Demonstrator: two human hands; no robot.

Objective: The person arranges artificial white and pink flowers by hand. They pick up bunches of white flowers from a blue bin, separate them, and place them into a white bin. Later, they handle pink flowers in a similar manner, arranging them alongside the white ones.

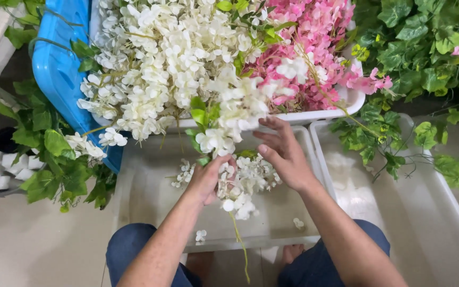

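White tub [341, 109] at top, heaped w/ white blossoms [160, 58] and pink blossoms [314, 37]. Below it, clear bin [150, 196] on floor, betw. knees. White flower strand [240, 183] hangs over bin, stem pointing down. Left hand [205, 178]: grip closed round strand's upper part. Right hand [282, 154]: fingers spread, touching strand just beside left. Loose petals [201, 235] on bin bottom.

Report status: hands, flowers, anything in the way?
Left hand grips white flower strand. Right hand open, touching blossoms. Over translucent tub; heaped flower tray crowds above.
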